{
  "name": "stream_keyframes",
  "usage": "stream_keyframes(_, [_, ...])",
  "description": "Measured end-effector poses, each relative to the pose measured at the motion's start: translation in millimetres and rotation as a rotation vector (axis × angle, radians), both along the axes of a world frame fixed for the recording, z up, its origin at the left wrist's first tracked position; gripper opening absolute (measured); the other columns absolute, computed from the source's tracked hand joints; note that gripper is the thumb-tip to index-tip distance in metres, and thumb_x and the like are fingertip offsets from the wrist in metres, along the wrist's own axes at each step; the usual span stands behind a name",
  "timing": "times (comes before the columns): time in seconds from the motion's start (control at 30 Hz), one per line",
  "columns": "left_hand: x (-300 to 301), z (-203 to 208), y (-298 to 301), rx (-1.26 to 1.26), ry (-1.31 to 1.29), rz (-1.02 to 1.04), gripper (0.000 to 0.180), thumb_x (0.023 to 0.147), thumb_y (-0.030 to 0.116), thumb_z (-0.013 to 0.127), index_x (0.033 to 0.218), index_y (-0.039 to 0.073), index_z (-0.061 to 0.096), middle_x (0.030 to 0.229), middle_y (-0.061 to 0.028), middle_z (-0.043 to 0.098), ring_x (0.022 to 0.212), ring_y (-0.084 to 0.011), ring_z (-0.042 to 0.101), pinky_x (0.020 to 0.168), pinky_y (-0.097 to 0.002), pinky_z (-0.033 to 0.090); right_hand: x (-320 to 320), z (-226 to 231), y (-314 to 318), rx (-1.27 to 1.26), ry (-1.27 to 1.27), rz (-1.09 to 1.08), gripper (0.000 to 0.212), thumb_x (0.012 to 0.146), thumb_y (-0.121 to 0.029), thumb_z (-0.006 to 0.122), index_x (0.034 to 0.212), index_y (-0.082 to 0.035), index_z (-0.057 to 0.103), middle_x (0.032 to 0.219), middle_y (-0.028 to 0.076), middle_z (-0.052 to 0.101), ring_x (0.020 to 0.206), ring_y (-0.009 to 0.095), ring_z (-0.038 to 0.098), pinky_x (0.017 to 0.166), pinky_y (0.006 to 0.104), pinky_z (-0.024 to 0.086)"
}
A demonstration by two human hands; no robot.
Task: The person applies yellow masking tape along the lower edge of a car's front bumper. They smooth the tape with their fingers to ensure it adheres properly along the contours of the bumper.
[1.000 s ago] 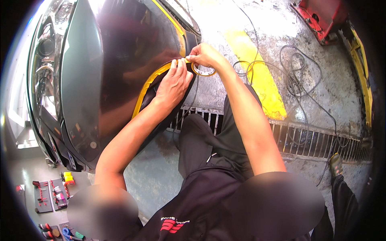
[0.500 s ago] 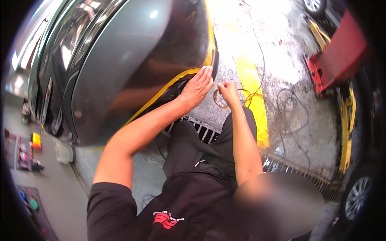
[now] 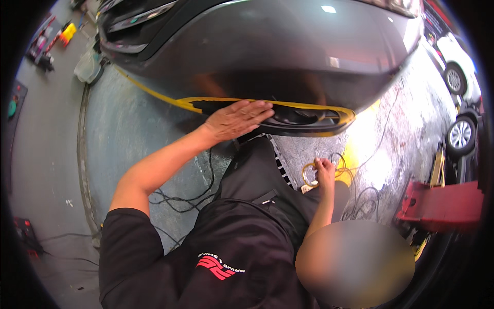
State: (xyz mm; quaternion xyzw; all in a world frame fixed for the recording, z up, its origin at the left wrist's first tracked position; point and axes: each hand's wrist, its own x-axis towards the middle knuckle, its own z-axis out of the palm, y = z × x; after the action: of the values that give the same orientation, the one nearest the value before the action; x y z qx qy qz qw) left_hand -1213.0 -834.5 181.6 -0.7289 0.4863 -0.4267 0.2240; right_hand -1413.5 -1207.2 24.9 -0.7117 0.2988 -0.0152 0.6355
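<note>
A dark grey car bumper (image 3: 288,56) spans the upper view. Yellow masking tape (image 3: 216,99) follows its lower edge and borders a black recessed opening (image 3: 296,116). My left hand (image 3: 237,119) lies flat over this opening, fingers stretched out and close together, fingertips at the taped upper edge. Lower and to the right, apart from the bumper, my right hand (image 3: 324,172) grips a thin roll of yellow masking tape (image 3: 304,176) between thumb and fingers. The roll hangs on the left side of that hand.
A red lift arm (image 3: 445,207) juts in at right, below a dark car's wheel (image 3: 461,134). Black cables (image 3: 188,201) trail over the floor beside my legs. A floor grate (image 3: 282,165) runs under the bumper. Far left stands a translucent tub (image 3: 88,67).
The view has turned, so the bumper now lies across the top. My left hand has shifted along the taped edge. My right hand, still with the roll, is farther from it.
</note>
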Motion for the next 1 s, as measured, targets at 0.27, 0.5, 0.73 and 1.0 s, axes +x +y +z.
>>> stream_keyframes(0.27, [22, -23, 98, -0.097, 0.124, -0.057, 0.074, 0.111, 0.062, 0.050, 0.175, 0.029, 0.035, 0.184, -0.0056, 0.029, 0.172, -0.0236, 0.020, 0.141, -0.0494, 0.011, -22, 8, 6, -0.132, 0.075, 0.137, 0.032, 0.109, -0.030, 0.072, 0.097, 0.000, 0.073, 0.081, 0.000, 0.067, 0.069, 0.008, 0.051, 0.063, 0.0283, 0.039])
stream_keyframes(0.5, [32, -45, 142, -0.265, 0.148, -0.032, 0.079, 0.106, 0.067, 0.057, 0.173, 0.029, 0.040, 0.184, -0.0096, 0.028, 0.171, -0.0306, 0.022, 0.140, -0.0508, 0.011, -27, 37, 61, -0.034, 0.078, 0.180, 0.031, 0.110, -0.029, 0.072, 0.098, -0.001, 0.073, 0.079, -0.001, 0.066, 0.063, 0.005, 0.047, 0.058, 0.0264, 0.037])
stream_keyframes(0.73, [-13, -56, 153, -0.755, 0.432, 0.061, 0.077, 0.105, 0.060, 0.066, 0.165, 0.016, 0.048, 0.174, -0.0228, 0.041, 0.161, -0.0378, 0.040, 0.131, -0.0478, 0.032, -22, 108, 102, 0.049, 0.029, 0.286, 0.027, 0.113, -0.019, 0.065, 0.135, -0.003, 0.070, 0.080, -0.003, 0.060, 0.069, 0.004, 0.051, 0.060, 0.0233, 0.039])
stream_keyframes(1.0, [-151, -19, 16, -1.351, 1.957, -0.284, 0.037, 0.109, 0.015, 0.073, 0.141, -0.003, 0.069, 0.124, -0.0115, 0.075, 0.113, -0.0166, 0.071, 0.103, -0.0326, 0.055, -11, 200, 159, -0.087, -0.196, 0.572, 0.092, 0.106, 0.003, 0.065, 0.180, -0.010, 0.012, 0.084, 0.005, 0.062, 0.077, 0.014, 0.056, 0.079, 0.0309, 0.050])
